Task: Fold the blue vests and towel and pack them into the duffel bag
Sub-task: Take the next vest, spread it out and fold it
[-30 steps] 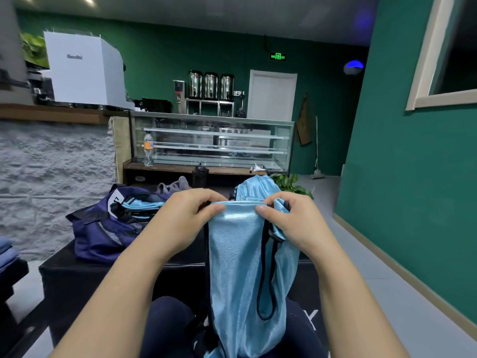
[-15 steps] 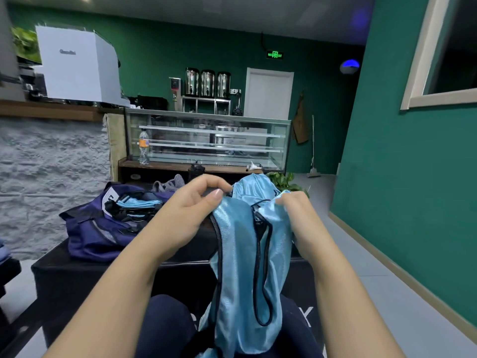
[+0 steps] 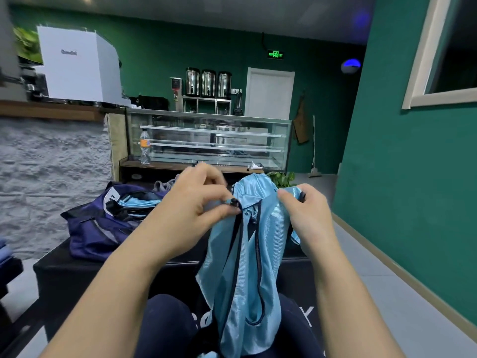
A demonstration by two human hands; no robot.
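A light blue mesh vest (image 3: 245, 275) with dark trim hangs in front of me, down over my lap. My left hand (image 3: 196, 200) pinches its top edge at the dark trim on the left. My right hand (image 3: 307, 215) grips the top edge on the right. The navy duffel bag (image 3: 95, 228) lies open on the black table (image 3: 64, 267) to the left, with light blue fabric (image 3: 134, 202) inside it. Another light blue vest (image 3: 255, 187) rises behind my hands.
A grey cloth (image 3: 165, 184) lies behind the bag. A glass display case (image 3: 206, 138) stands beyond the table, with a water bottle (image 3: 145, 147) beside it. A stone-faced counter (image 3: 51, 161) is at left, a green wall (image 3: 413, 177) at right. Folded blue cloth (image 3: 5, 251) shows at far left.
My hands have regripped the vest's top edge and moved apart; the left hand now pinches the dark trim, and the vest hangs more spread out than a second ago.
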